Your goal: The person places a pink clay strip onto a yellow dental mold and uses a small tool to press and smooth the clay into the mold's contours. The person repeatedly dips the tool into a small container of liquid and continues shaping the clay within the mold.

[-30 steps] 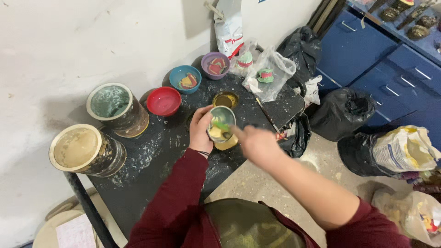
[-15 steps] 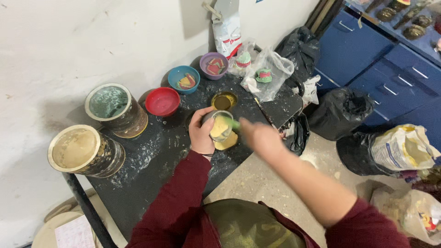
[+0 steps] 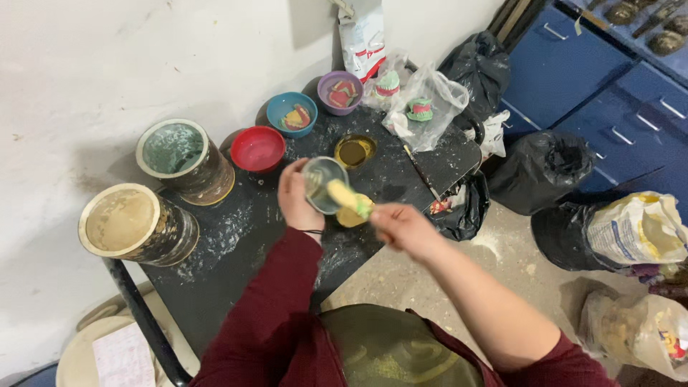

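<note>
— Hands first, please: what do they hold?

— My left hand (image 3: 297,197) is closed around a small clear cup (image 3: 324,185), near the middle of the frame. The cup is tilted, its mouth turned toward the right. My right hand (image 3: 401,226) is closed on a spatula (image 3: 349,199) covered with yellow paste; its tip with a bit of green is at the cup's mouth. I cannot tell if the blade touches the inside wall.

— Where is the cup, compared with the table?

— It is lifted above the dark table (image 3: 215,287), over its right part. Just under the spatula a yellowish lump (image 3: 351,217) lies on the surface, partly hidden by the tool.

— What stands around?

— In the left of the frame there are two big dirty tins: a beige-filled tin (image 3: 132,226) lower, and a green-filled tin (image 3: 183,158) above it, close but apart. To the right of the green one stands a red bowl (image 3: 258,149), then a blue bowl (image 3: 292,113) and a purple bowl (image 3: 340,92) going toward the upper middle; the last two hold coloured moulded pieces. Just above the cup is a small round dish with brown liquid (image 3: 354,151).

— And at the right?

— A clear plastic bag (image 3: 423,107) with green and pink moulded pieces lies on the table's far corner. A thin stick-like tool (image 3: 421,175) lies near the right edge. On the floor are black rubbish bags (image 3: 537,168) and, at the right border, an open sack (image 3: 638,229). Blue drawers (image 3: 609,107) fill the upper right.
</note>
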